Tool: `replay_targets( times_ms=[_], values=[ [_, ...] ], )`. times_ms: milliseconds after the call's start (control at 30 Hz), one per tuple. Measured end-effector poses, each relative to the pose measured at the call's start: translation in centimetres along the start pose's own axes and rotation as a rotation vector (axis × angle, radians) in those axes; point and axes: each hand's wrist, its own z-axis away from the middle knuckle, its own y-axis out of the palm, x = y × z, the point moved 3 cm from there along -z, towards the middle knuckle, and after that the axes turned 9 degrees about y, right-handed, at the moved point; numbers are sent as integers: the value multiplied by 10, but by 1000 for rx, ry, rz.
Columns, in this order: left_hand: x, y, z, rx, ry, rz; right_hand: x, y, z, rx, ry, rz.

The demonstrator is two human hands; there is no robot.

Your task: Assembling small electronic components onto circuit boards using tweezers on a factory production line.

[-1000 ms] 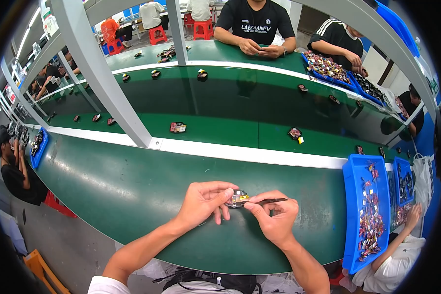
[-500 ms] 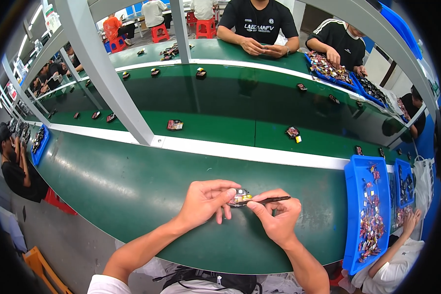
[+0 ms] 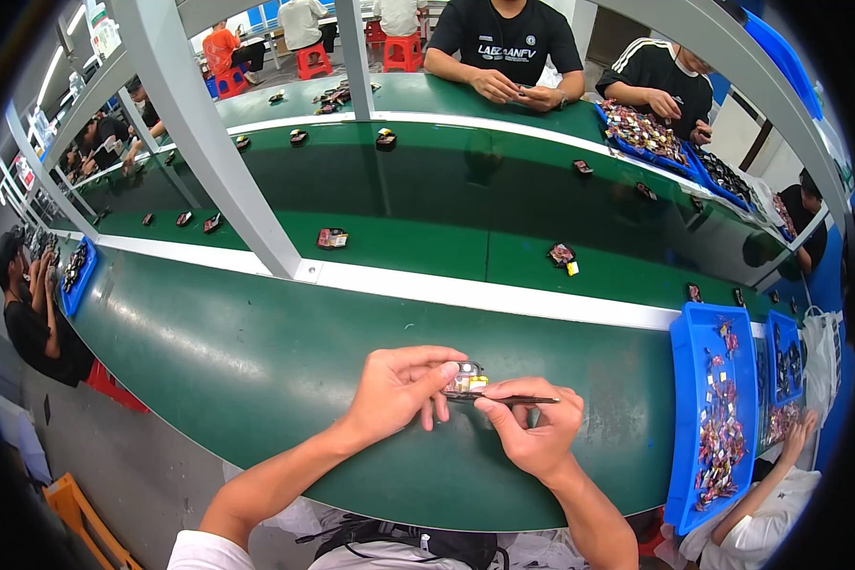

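Note:
Above the green worktop, my left hand [image 3: 398,389] pinches a small electronic device [image 3: 465,377] with a dark shell between thumb and fingers. Its open side shows a pale part and a yellow one. My right hand [image 3: 534,425] grips a thin dark tool [image 3: 518,400], slim like tweezers, between thumb and fingertips. The tool lies nearly level along the near edge of the device; whether its tip touches inside is hidden by the fingers and too small to tell.
A blue tray [image 3: 677,427] of small colourful parts stands at my right. Past the white rail [image 3: 465,294] runs a green conveyor belt [image 3: 427,256] carrying several devices. A grey metal post [image 3: 209,142] rises at the left front. Co-workers sit across the belt and at both sides.
My right hand has turned the tool from a slant to nearly level and lowered its outer end. The left hand keeps its place. Devices on the near belt have shifted slightly left.

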Motion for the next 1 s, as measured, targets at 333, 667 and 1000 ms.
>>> replay_targets(
  times_ms=[333,667,1000],
  values=[
    [3,0,1,62,-29,-95,3,2,1,-61,-122,86],
    [6,3,0,-13,32,-98,5,7,11,73,-103,30],
    [16,5,-2,2,30,-41,11,4,9,118,-58,61]
  ],
)
